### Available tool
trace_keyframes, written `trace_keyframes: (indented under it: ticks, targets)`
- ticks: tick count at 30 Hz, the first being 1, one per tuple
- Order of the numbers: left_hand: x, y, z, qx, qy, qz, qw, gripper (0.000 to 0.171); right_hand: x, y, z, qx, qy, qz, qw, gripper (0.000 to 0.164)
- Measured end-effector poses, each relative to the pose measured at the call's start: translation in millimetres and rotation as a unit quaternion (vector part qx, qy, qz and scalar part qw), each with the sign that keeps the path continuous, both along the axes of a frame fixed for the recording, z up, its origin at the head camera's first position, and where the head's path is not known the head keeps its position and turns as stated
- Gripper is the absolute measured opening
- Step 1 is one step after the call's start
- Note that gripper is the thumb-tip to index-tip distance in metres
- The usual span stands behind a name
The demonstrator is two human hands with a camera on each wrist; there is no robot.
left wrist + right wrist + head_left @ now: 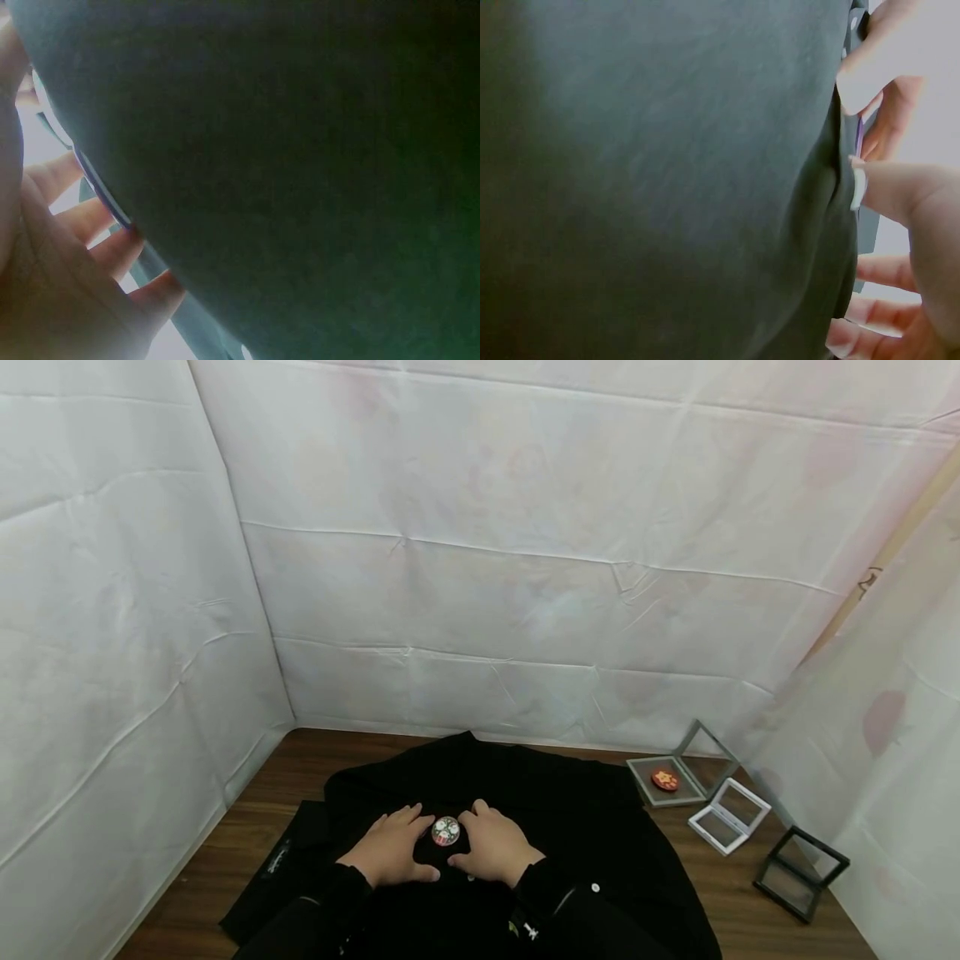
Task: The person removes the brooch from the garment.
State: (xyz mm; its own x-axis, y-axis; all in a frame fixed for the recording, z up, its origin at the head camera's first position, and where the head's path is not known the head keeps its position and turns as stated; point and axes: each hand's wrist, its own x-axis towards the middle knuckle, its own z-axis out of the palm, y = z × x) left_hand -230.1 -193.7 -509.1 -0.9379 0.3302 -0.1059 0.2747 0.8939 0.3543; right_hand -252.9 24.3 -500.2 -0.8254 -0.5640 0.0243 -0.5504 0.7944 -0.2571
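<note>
A black buttoned shirt (pixel 480 768) lies spread over the table, and a small round badge (pixel 446 832) with a white, green and red pattern lies on it. My left hand (pixel 395 846) rests on the cloth just left of the badge, fingers spread and thumb toward the middle. On the badge's other side my right hand (pixel 497 843) touches the shirt, its thumb and forefinger close to the rim. In the left wrist view, fingers (pixel 120 251) lie against the dark fabric; the right wrist view has the thumb (pixel 889 187) at the cloth's edge. Much fabric fills both wrist views.
At the right stand several open hinged cases: a grey one (pixel 637 766) holding a red and yellow round badge (pixel 664 779), a white one (pixel 738 840) and a black one (pixel 780 906). The brown wooden table (pixel 210 860) is bordered by white cloth walls (pixel 480 610).
</note>
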Motion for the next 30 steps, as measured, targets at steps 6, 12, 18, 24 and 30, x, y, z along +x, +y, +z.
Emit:
trace_keyframes:
  ticks: [6, 12, 18, 24, 30]
  targets:
    - [-0.5, 0, -0.7, -0.009, 0.001, -0.009, 0.9999, 0.088, -2.0, -10, -3.2, -0.016, 0.047, 0.017, 0.999, 0.042]
    - [-1.0, 0, -0.4, -0.009, -0.002, -0.01, 0.9999, 0.089, -3.9, -18, -4.5, -0.004, 0.077, 0.026, 0.997, 0.027]
    - [-1.2, 2, 0.1, -0.006, -0.005, -0.01, 0.9999, 0.089, -6.5, -21, -7.0, 0.005, 0.071, 0.02, 0.997, 0.025]
    - [-1.6, 2, -0.2, -0.006, -0.004, -0.013, 0.9999, 0.089, -9.4, -17, -8.0, -0.033, 0.068, 0.012, 0.997, 0.018]
    - [-3.3, -1, -0.3, -0.007, -0.009, -0.012, 0.9999, 0.089, -11.6, -14, -3.0, -0.075, 0.052, -0.005, 0.996, 0.012]
